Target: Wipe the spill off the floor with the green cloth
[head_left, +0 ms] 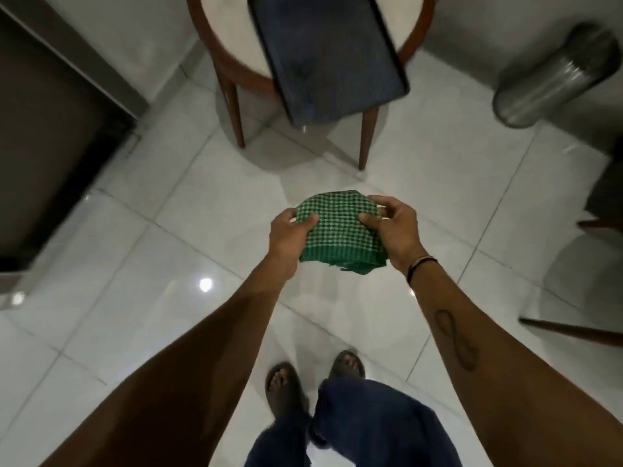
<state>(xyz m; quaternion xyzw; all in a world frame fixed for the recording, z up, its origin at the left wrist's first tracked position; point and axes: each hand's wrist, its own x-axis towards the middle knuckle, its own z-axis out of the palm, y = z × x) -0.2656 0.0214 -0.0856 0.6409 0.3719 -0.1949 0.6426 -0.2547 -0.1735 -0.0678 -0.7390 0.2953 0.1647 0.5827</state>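
Note:
A folded green-and-white checked cloth is held in the air at about waist height, in front of me, over the white tiled floor. My left hand grips its left edge with the thumb on top. My right hand grips its right edge the same way. Both arms reach forward from the bottom of the view. I cannot make out a spill on the glossy tiles; there are only light reflections.
A round wooden table with a dark tray on it stands ahead. A steel bin is at the upper right, a dark cabinet at left, chair legs at right. My sandalled feet are below.

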